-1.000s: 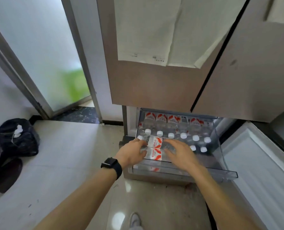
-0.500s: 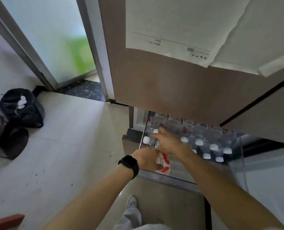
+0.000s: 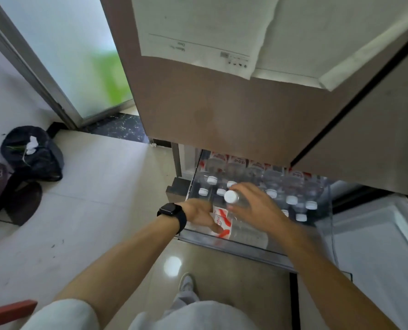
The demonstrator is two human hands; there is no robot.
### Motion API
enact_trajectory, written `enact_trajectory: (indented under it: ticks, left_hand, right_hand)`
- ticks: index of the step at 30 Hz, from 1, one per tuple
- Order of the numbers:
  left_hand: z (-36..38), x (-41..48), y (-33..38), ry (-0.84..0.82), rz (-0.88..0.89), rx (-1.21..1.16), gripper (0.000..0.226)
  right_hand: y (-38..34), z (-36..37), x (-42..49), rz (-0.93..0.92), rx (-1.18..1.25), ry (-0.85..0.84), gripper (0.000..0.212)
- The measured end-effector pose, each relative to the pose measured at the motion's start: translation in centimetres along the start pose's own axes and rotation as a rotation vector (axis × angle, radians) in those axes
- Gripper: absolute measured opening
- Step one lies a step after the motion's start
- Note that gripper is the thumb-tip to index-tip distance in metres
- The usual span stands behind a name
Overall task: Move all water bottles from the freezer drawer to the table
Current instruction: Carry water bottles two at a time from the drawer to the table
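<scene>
**A:** Your right hand (image 3: 257, 210) is wrapped round the white-cap bottle (image 3: 231, 196). Its fingers curl over the neck, just above the front left corner of the freezer drawer (image 3: 246, 248).

**B:** Your left hand (image 3: 198, 210) has its fingers bent onto the red-label bottle (image 3: 222, 222). That one is right beside the first, low at the same corner. I cannot tell if you hold it all the way round or only pinch it.

**A:** Careful. The bottles may be cold and wet. One could slip out and drop into the drawer, or onto the floor by your shoe (image 3: 186, 281).

**B:** The other bottles (image 3: 291, 200) stand close together in rows toward the back edge. If you swing a hand wide, you could knock some over.

**A:** The fridge door (image 3: 222, 110) hangs right over the back of the drawer. Lift too fast and you may bump it.

**B:** The table is not in sight, so you will have to turn and carry both. Hold tight before you stand up.
</scene>
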State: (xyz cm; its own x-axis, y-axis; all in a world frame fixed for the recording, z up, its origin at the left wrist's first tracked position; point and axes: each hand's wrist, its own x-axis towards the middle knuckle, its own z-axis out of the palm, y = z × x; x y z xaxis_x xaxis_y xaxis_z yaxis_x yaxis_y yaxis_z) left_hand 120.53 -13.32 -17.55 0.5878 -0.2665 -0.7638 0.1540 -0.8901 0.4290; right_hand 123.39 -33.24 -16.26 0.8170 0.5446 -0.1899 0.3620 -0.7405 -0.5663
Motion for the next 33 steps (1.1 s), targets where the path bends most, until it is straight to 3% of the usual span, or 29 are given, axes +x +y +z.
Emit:
enact_trajectory:
  ticks: [3, 9, 13, 23, 28, 30, 33]
  left_hand:
    - [-1.1, -0.2, 1.1, 0.03, -0.003, -0.168, 0.097]
    - [-2.5, -0.5, 5.9, 0.35, 0.168, -0.022, 0.075]
    - [-1.2, -0.2, 10.2, 0.467, 0.315, 0.154, 0.066]
    - [3.1, 2.7, 17.0, 0.594, 0.463, 0.327, 0.061]
    - [5.5, 3.6, 17.3, 0.581, 0.469, -0.001, 0.094]
    - [6.1, 3.8, 17.4, 0.623, 0.493, -0.108, 0.086]
    - [6.8, 4.3, 17.1, 0.588, 0.471, -0.072, 0.075]
  right_hand:
    - [3.1, -1.6, -4.1, 0.074, 0.17, 0.203, 0.031]
    - [7.0, -2.5, -10.8, 0.262, 0.399, 0.448, 0.033]
    - [7.3, -4.4, -13.2, 0.292, 0.381, 0.599, 0.032]
    - [10.1, -7.1, -17.4, 0.375, 0.241, 0.427, 0.034]
    - [10.6, -5.4, -17.0, 0.358, 0.287, 0.417, 0.034]
    - [11.2, -4.9, -16.8, 0.366, 0.346, 0.416, 0.045]
    - [12.3, -4.5, -16.3, 0.365, 0.44, 0.402, 0.055]
